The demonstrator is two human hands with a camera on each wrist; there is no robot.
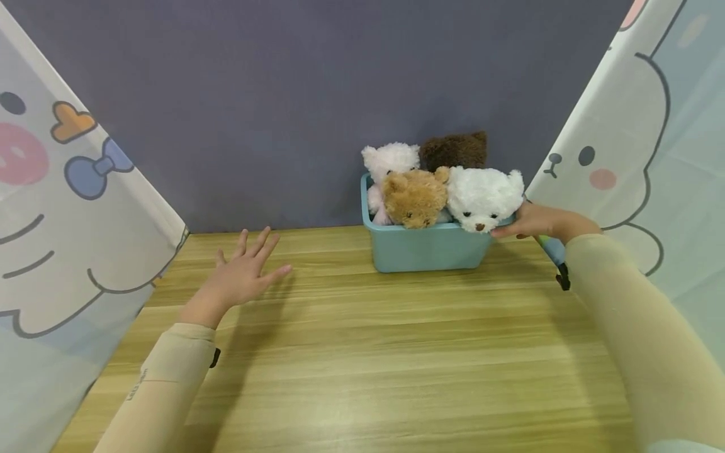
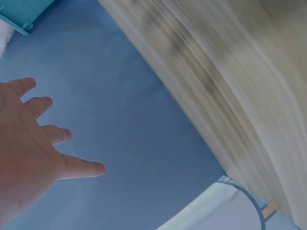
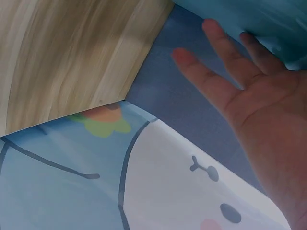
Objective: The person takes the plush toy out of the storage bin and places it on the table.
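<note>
Two sleeved forearms are reaching forward over the wooden bench [image 1: 362, 352]. The left hand [image 1: 245, 272] is hovering above the bench's left part with its fingers [image 2: 76, 167] spread and straight, gripping nothing and touching nothing; it is staying well apart from the bin.

Farther back and to the right, the right hand [image 1: 535, 221] is lying against the right end of the teal bin [image 1: 425, 248], its fingers [image 3: 225, 52] stretched out straight along the bin's wall near the rim rather than curling round it. The hands are sitting well apart from each other, with the bin beyond and between them, much nearer the right one.

The bin is standing on the bench's far edge, right of centre, close to the grey-blue backdrop [image 1: 283, 94]. Four plush bears are crowding inside it: a tan bear [image 1: 415, 198] and a white bear [image 1: 486, 198] in front, the white one just beside the right hand, and a pale pink bear [image 1: 389, 160] and a dark brown bear [image 1: 455, 150] behind them. Cartoon-printed curtains [image 1: 62, 207] are hanging at both sides.
</note>
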